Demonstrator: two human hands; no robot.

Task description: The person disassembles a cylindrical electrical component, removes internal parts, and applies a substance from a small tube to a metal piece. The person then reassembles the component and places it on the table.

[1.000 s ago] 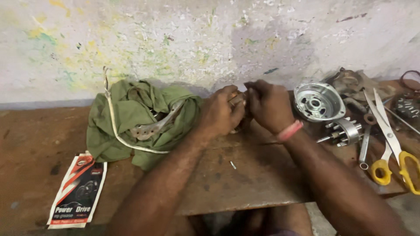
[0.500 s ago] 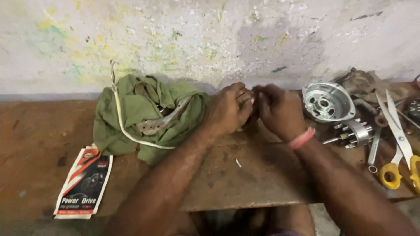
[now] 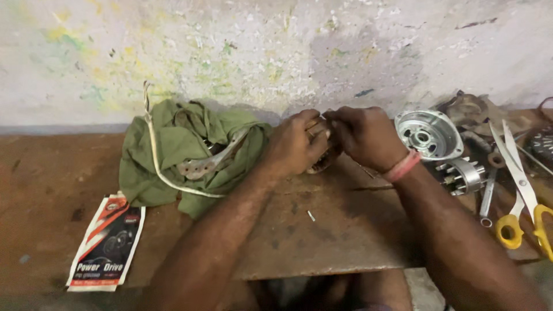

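Observation:
My left hand (image 3: pixel 296 144) and my right hand (image 3: pixel 366 135) meet at the back of the wooden bench (image 3: pixel 322 236), close to the wall. Both are closed around a small dark part (image 3: pixel 322 161) that is mostly hidden between the fingers; I cannot tell what it is. A pink band (image 3: pixel 402 167) circles my right wrist. Left of my left hand lies a crumpled green cloth (image 3: pixel 173 152) with a metal piece and a white cord (image 3: pixel 167 181) on it.
To the right sit a round silver metal housing (image 3: pixel 429 133), a cylindrical rotor part (image 3: pixel 461 175), a spanner (image 3: pixel 487 198) and yellow-handled scissors (image 3: pixel 521 193). A red, white and black sachet (image 3: pixel 106 245) lies at the front left. A tiny white bit (image 3: pixel 311 216) rests mid-bench.
The view has shifted slightly, so everything sits a bit further right and higher in frame. Both hands stay pressed together on the small part, with only slight finger movement.

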